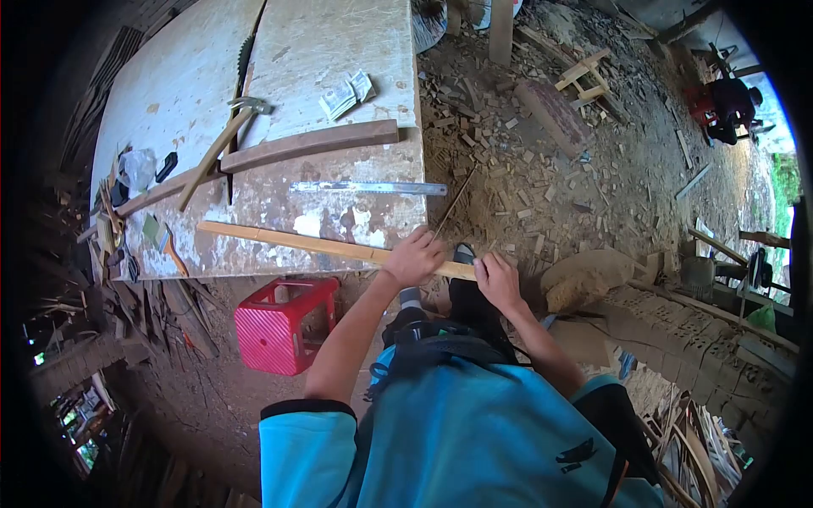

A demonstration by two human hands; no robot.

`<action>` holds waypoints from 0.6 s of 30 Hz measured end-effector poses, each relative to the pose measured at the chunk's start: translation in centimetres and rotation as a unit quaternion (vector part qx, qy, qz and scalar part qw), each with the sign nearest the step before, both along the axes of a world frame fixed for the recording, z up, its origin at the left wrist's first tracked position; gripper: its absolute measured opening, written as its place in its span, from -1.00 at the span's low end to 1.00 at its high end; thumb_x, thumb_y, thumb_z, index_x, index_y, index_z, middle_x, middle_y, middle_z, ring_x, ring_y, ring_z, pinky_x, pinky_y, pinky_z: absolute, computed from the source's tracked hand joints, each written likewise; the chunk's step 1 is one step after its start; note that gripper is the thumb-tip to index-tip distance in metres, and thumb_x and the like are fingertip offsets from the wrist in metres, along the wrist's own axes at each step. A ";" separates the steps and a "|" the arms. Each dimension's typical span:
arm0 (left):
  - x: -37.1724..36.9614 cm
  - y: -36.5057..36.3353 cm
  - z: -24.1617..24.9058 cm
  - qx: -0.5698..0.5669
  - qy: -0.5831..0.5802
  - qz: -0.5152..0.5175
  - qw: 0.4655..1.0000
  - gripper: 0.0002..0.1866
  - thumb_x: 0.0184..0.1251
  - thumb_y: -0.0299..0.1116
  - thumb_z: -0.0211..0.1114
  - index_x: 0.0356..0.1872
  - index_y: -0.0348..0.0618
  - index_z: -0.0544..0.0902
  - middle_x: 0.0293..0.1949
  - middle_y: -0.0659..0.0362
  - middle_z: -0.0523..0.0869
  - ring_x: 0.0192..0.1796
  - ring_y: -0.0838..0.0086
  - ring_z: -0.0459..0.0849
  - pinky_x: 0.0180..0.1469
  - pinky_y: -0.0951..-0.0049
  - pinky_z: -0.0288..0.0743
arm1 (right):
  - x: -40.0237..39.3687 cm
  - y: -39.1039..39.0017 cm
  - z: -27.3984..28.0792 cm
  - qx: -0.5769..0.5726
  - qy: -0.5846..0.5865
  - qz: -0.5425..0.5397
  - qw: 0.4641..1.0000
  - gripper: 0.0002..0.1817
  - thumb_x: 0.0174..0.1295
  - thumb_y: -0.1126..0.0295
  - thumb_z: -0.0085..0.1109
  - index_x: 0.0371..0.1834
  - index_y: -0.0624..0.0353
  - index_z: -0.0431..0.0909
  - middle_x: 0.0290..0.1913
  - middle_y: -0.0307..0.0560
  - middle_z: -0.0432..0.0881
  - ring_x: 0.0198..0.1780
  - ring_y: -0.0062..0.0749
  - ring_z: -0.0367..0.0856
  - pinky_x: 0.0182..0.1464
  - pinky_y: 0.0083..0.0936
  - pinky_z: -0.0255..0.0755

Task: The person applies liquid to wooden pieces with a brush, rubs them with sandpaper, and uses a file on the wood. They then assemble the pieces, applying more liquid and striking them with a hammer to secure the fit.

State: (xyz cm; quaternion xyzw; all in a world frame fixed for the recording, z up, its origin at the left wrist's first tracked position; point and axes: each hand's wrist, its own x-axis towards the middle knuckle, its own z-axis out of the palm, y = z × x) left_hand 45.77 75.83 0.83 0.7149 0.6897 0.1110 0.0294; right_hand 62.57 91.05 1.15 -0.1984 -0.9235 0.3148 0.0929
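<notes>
My left hand [413, 256] grips strip [326, 245] off bench [339, 42] | right hand [498, 281] pinches its end | risk: overhang may slip, splinter

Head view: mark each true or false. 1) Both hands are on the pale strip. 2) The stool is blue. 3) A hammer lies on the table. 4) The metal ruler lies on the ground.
1) True: the left hand and right hand grip the pale strip.
2) False: the stool is red.
3) True: the hammer lies across a dark plank on the table.
4) False: the ruler lies on the table.
</notes>
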 end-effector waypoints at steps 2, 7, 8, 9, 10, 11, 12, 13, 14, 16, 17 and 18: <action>0.8 -0.6 0.4 0.027 -0.072 0.061 0.995 -0.59 -0.22 -0.10 0.27 -0.29 -0.10 0.62 -0.07 0.10 0.53 0.09 0.27 0.44 0.26 0.21 0.18 | 1.0 -0.1 0.3 -0.046 -0.079 0.026 0.995 -0.67 0.10 0.14 0.18 -0.34 0.19 0.39 -0.36 0.06 0.55 -0.32 0.03 0.55 -0.31 -0.17 0.42; 0.1 -1.4 2.3 0.040 -0.135 0.119 0.983 -0.37 -0.16 0.09 0.31 -0.01 -0.04 0.57 0.20 0.01 0.36 0.30 0.12 0.26 0.34 0.07 0.05 | -0.5 1.1 2.2 -0.016 -0.260 0.175 0.949 -0.44 -0.23 0.00 0.37 -0.27 0.20 0.51 -0.25 0.11 0.61 -0.18 0.02 0.60 -0.13 -0.16 0.47; -0.4 -1.6 2.9 0.040 -0.144 0.116 0.982 -0.35 -0.11 0.12 0.29 0.02 -0.03 0.56 0.24 0.00 0.32 0.32 0.11 0.23 0.35 0.06 0.03 | -1.5 1.2 2.5 -0.022 -0.304 0.178 0.936 -0.47 -0.23 0.02 0.36 -0.27 0.20 0.54 -0.25 0.11 0.62 -0.17 0.02 0.59 -0.12 -0.16 0.47; -1.0 -2.0 3.1 0.040 -0.153 0.113 0.981 -0.34 -0.07 0.16 0.28 0.06 -0.02 0.55 0.28 -0.01 0.29 0.33 0.10 0.20 0.35 0.05 0.00 | -2.3 1.2 3.0 -0.028 -0.348 0.180 0.920 -0.49 -0.23 0.04 0.35 -0.28 0.20 0.56 -0.25 0.11 0.62 -0.17 0.02 0.59 -0.12 -0.17 0.47; -1.8 -2.7 3.1 0.042 -0.166 0.179 0.969 -0.36 0.02 0.17 0.22 0.08 -0.01 0.54 0.29 -0.04 0.28 0.34 0.09 0.20 0.36 0.04 -0.02 | -3.2 0.9 3.5 -0.023 -0.360 0.174 0.916 -0.60 -0.17 0.14 0.28 -0.32 0.20 0.61 -0.23 0.12 0.62 -0.15 0.02 0.59 -0.09 -0.17 0.48; -2.9 -3.9 3.0 0.043 -0.178 0.245 0.952 -0.38 0.10 0.18 0.17 0.09 0.00 0.54 0.29 -0.06 0.27 0.34 0.08 0.20 0.37 0.04 -0.05 | -3.3 0.9 2.8 -0.034 -0.380 0.172 0.908 -0.60 -0.16 0.14 0.28 -0.31 0.20 0.61 -0.24 0.13 0.62 -0.14 0.00 0.60 -0.08 -0.17 0.47; -4.5 -5.1 2.3 0.052 -0.126 0.337 0.931 -0.41 0.15 0.15 0.13 0.09 -0.04 0.53 0.28 -0.08 0.27 0.34 0.08 0.20 0.37 0.03 -0.06 | -3.3 0.8 1.4 -0.046 -0.401 0.169 0.899 -0.60 -0.15 0.14 0.28 -0.30 0.20 0.61 -0.25 0.13 0.62 -0.14 -0.01 0.60 -0.06 -0.17 0.47; -6.2 -6.7 1.3 0.061 -0.074 0.426 0.900 -0.43 0.20 0.12 0.09 0.09 -0.07 0.53 0.28 -0.10 0.28 0.34 0.08 0.20 0.36 0.02 -0.07 | -3.3 0.8 0.6 -0.058 -0.422 0.165 0.890 -0.60 -0.14 0.15 0.28 -0.28 0.20 0.60 -0.25 0.14 0.63 -0.13 -0.02 0.60 -0.05 -0.16 0.46; -7.7 -8.3 1.0 0.092 -0.060 0.491 0.864 -0.45 0.24 0.10 0.05 0.06 -0.11 0.54 0.27 -0.11 0.28 0.33 0.07 0.20 0.36 0.04 -0.05 | -3.1 0.6 0.6 -0.052 -0.397 0.155 0.903 -0.63 -0.13 0.17 0.25 -0.31 0.20 0.61 -0.28 0.15 0.63 -0.16 -0.01 0.60 -0.06 -0.16 0.47; -11.2 -12.2 -1.1 0.122 -0.109 0.631 0.758 -0.43 0.28 0.10 0.00 0.08 -0.15 0.51 0.27 -0.13 0.28 0.33 0.06 0.19 0.35 0.09 -0.02 | -2.3 0.0 0.9 -0.040 -0.350 0.136 0.926 -0.69 -0.11 0.22 0.19 -0.36 0.21 0.62 -0.34 0.16 0.63 -0.21 0.01 0.61 -0.08 -0.16 0.48; -12.0 -12.7 -1.1 0.118 -0.171 0.699 0.685 -0.41 0.28 0.12 -0.02 0.12 -0.15 0.48 0.28 -0.12 0.27 0.34 0.07 0.18 0.36 0.13 -0.02 | -2.2 0.0 0.8 -0.035 -0.349 0.142 0.926 -0.70 -0.11 0.23 0.18 -0.37 0.22 0.62 -0.37 0.17 0.62 -0.23 0.03 0.61 -0.09 -0.16 0.48; -12.0 -12.2 -1.7 0.090 -0.122 0.721 0.676 -0.39 0.28 0.13 -0.03 0.16 -0.13 0.43 0.29 -0.11 0.26 0.35 0.08 0.16 0.36 0.15 -0.03 | -2.3 0.0 0.8 -0.032 -0.349 0.147 0.925 -0.70 -0.11 0.24 0.17 -0.37 0.23 0.61 -0.39 0.17 0.62 -0.25 0.04 0.61 -0.11 -0.16 0.49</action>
